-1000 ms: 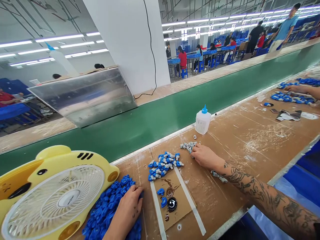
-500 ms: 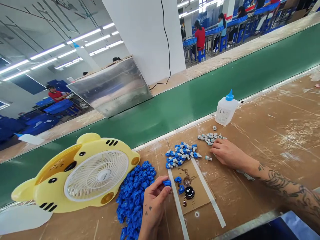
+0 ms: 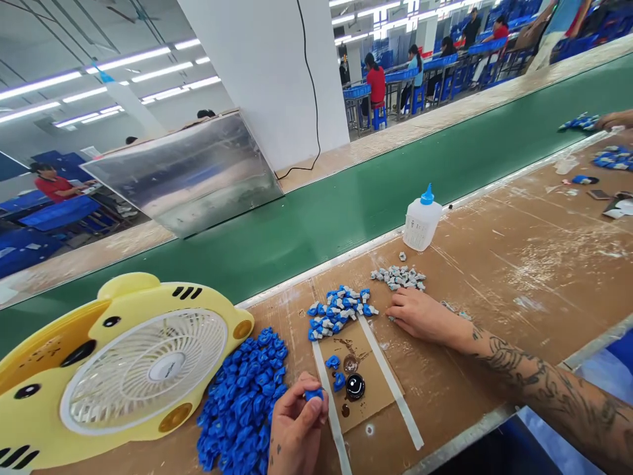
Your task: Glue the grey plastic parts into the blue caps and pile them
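My left hand (image 3: 297, 425) pinches a small blue piece (image 3: 313, 394) between thumb and fingers, beside a heap of blue pieces (image 3: 242, 402). My right hand (image 3: 420, 315) rests palm down just below a pile of small grey pieces (image 3: 399, 277); a bit of grey shows at its fingertips, and what they hold is mostly hidden. Between the hands, joined blue and grey pieces (image 3: 340, 310) lie above a taped cardboard sheet (image 3: 376, 389). On the sheet are a round dish of dark liquid (image 3: 355, 386) and two loose blue pieces (image 3: 339, 380).
A yellow animal-shaped fan (image 3: 148, 369) stands at left. A white bottle with a blue tip (image 3: 422, 221) stands near the green belt (image 3: 316, 227). Another person's hand (image 3: 616, 120) is at the far right, near more blue pieces. Several people sit in the background.
The view has turned right, bringing the other person's hand into sight. My left hand has drawn slightly down with the blue piece. My right hand stays beside the grey pile.
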`<state>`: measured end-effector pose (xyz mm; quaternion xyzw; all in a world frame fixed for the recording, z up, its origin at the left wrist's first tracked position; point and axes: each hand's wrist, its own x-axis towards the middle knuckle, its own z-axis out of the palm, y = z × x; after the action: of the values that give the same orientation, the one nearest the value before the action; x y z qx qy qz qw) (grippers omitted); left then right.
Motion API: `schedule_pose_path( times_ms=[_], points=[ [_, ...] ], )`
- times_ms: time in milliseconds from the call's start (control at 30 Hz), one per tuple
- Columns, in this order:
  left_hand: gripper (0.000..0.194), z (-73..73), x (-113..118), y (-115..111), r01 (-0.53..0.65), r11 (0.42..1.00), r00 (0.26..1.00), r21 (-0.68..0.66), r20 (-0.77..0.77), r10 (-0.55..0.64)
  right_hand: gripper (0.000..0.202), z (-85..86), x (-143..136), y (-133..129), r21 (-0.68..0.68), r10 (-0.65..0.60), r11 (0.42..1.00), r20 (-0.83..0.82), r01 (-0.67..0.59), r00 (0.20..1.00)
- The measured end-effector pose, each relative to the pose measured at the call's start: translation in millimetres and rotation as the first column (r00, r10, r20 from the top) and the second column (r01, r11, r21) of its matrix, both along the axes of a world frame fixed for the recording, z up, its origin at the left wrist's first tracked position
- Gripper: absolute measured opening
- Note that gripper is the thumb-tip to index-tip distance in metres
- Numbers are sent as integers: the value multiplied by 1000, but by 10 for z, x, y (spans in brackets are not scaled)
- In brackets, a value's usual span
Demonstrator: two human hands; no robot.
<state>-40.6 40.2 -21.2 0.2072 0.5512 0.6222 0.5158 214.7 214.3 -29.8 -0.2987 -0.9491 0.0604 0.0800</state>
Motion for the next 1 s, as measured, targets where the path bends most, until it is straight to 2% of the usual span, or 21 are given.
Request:
schedule_pose_path(
  times_ms=[167,333,433,533,600,667,733,833,900,1000],
  points=[
    [45,-8,88,-91,-115,993,993,-15,-11,115,22,40,39,9,-17,45,999,9,-45,999],
    [37,-61,131,-148,-49,994,999,97,-1,50,31,39,94,-69,-123,27,991,-132,-43,991],
    [30,-143,123,-162,-76,992,997,99,-9,77,32,33,114,-198,-198,-2,980,-186,-36,983],
    [33,-190,122,-162,-116,990,992,85,-44,120,30,-10,113,-344,-189,21,980,-197,-59,980],
    [35,-177,108,-164,-87,994,990,62,-102,93,29,-63,104,-419,-173,26,983,-193,-60,981],
    [34,-136,89,-170,8,1000,977,17,-214,-4,28,-118,100,-467,-158,23,986,-206,-57,978],
    [30,-98,86,-178,62,998,919,-5,-389,-59,27,-161,105,-494,-140,24,988,-235,-59,972],
    [24,-106,155,-189,54,998,756,11,-653,-34,28,-192,120,-524,-109,27,992,-273,-59,962],
    [21,-154,234,-193,56,998,671,6,-741,-33,29,-196,119,-561,-99,21,994,-307,-54,952],
    [21,-219,324,-179,78,997,625,-19,-778,-64,28,-184,79,-652,-118,-22,993,-413,-30,911]
  ],
)
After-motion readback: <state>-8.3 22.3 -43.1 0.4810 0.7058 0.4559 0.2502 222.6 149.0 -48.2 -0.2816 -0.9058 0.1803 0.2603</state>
